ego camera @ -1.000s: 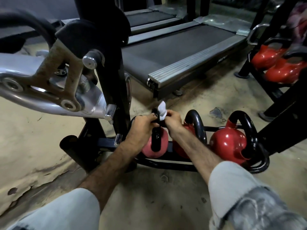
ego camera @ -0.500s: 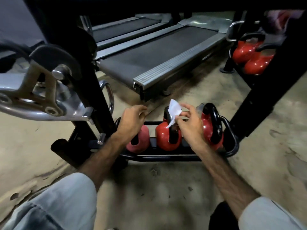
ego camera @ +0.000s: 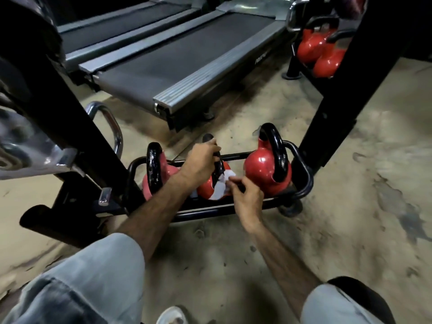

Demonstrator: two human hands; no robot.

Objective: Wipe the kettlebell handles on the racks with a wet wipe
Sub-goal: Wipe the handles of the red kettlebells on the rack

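The left hand [ego camera: 201,157] grips the top of the middle kettlebell handle [ego camera: 216,169] on the low floor rack [ego camera: 304,181]. The right hand [ego camera: 247,195] pinches the wet wipe [ego camera: 221,187], apparently against the handle's lower leg. Steady the handle; draw the wipe along its full loop.

Three kettlebells sit in a row on a low black tube rack [ego camera: 304,181] on the floor: a pinkish one [ego camera: 149,183] at the left, a red one [ego camera: 207,188] in the middle and a larger glossy red one [ego camera: 261,171] at the right, each with a black handle standing upright. The left hand [ego camera: 201,157] grips the middle handle [ego camera: 208,138] near its top. The right hand [ego camera: 247,197] pinches a crumpled white wipe [ego camera: 221,187] against the lower part of that handle and the bell's body.
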